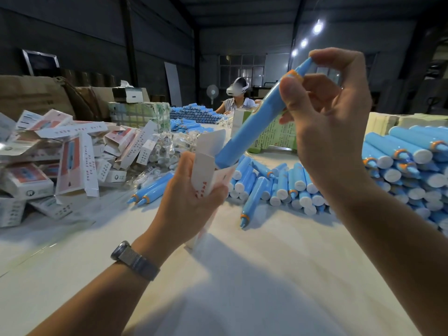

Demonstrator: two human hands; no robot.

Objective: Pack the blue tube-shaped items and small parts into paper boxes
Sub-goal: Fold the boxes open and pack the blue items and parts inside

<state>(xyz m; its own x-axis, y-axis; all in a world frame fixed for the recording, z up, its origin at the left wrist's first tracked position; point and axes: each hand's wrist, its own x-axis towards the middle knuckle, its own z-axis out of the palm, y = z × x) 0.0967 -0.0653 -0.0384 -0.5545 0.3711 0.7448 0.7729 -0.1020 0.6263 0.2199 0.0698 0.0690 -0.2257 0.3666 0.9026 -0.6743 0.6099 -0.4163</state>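
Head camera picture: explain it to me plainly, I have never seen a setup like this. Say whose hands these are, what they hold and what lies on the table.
There is no machine here. A person wears a camera on the head, so you look down at that person's own two hands. The left hand grips an open paper box. The right hand pinches a blue tube near its orange-ringed tip; its lower end is in the box mouth. On the white table lie a pile of boxes at left and stacked blue tubes at right. Another worker sits opposite.
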